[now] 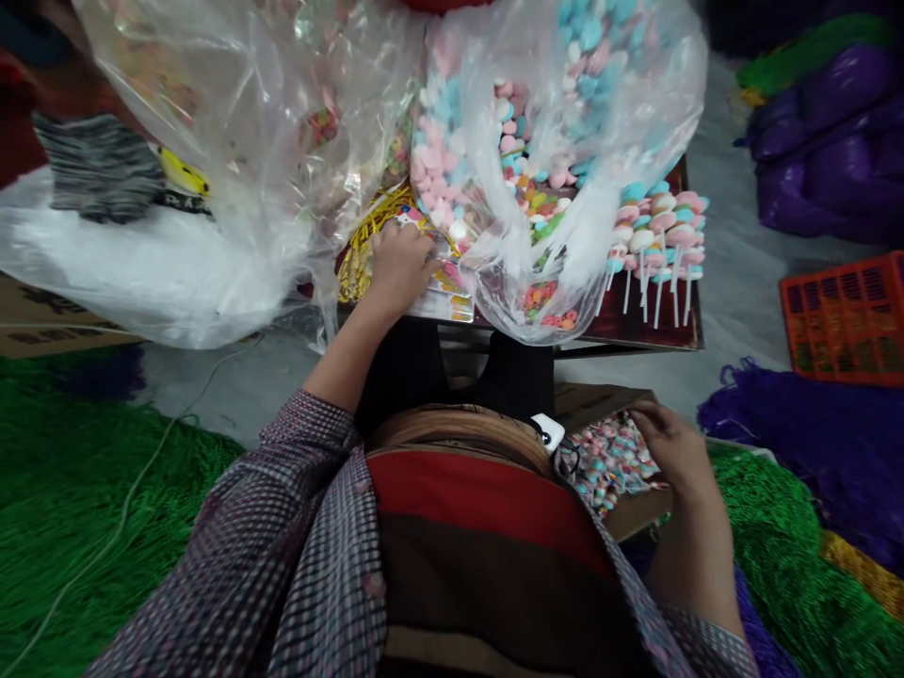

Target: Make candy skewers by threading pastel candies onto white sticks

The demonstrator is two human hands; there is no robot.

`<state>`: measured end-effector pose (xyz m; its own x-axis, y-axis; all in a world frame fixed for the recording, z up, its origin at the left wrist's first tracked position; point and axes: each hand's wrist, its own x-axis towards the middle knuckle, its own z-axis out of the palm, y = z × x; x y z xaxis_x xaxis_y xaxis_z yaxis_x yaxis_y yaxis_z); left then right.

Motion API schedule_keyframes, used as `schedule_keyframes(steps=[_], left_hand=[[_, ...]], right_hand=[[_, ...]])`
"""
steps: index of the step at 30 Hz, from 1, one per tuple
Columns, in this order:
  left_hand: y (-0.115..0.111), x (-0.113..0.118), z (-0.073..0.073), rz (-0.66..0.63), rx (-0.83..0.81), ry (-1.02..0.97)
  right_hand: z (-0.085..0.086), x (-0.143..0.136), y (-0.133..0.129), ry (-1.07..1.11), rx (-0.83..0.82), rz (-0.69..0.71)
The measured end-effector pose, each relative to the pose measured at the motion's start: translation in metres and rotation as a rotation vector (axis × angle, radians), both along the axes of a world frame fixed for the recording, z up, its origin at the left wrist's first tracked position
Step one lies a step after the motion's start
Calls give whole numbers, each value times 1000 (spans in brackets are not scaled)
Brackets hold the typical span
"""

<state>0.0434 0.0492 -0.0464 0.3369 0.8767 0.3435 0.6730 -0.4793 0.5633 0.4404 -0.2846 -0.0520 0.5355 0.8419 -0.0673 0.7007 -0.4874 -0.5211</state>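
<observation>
My left hand (pixel 402 262) lies on a stack of clear printed plastic bags (pixel 452 299), its fingers resting on them loosely apart. Beside it, to the left, is a bundle of gold twist ties (pixel 357 268). My right hand (pixel 674 447) is low on the right, at the edge of a cardboard box (pixel 636 516). Its fingers are slightly bent and apart, and I see nothing held in them. Many small wrapped candies (pixel 611 461) fill the box. Candy skewers on white sticks (pixel 660 231) lie in a pile at the table's right end.
A large clear bag (pixel 459 160) of pink, blue and white candies stands on the dark table (pixel 636 325). More plastic bags (pixel 247 122) cover the left. Across the table, a person's grey knitted sleeve (pixel 99 165) shows. An orange crate (pixel 844 315) and green fringe (pixel 71 480) are on the floor.
</observation>
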Motion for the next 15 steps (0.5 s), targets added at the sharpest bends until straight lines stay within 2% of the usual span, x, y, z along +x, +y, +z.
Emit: schedule_keyframes(steps=[4, 7, 11, 13, 15], left_hand=[[1, 5, 2, 18, -40, -36], [1, 2, 9, 34, -102, -82], [-11, -9, 35, 14, -173, -282], [-24, -10, 51, -23, -194, -420], [-40, -5, 64, -57, -185, -505]], right_hand=[[3, -25, 27, 69, 15, 4], [19, -47, 50, 129, 87, 32], [52, -89, 83, 241, 224, 44], [68, -118, 105, 385, 324, 81], [79, -150, 131, 607, 347, 163]])
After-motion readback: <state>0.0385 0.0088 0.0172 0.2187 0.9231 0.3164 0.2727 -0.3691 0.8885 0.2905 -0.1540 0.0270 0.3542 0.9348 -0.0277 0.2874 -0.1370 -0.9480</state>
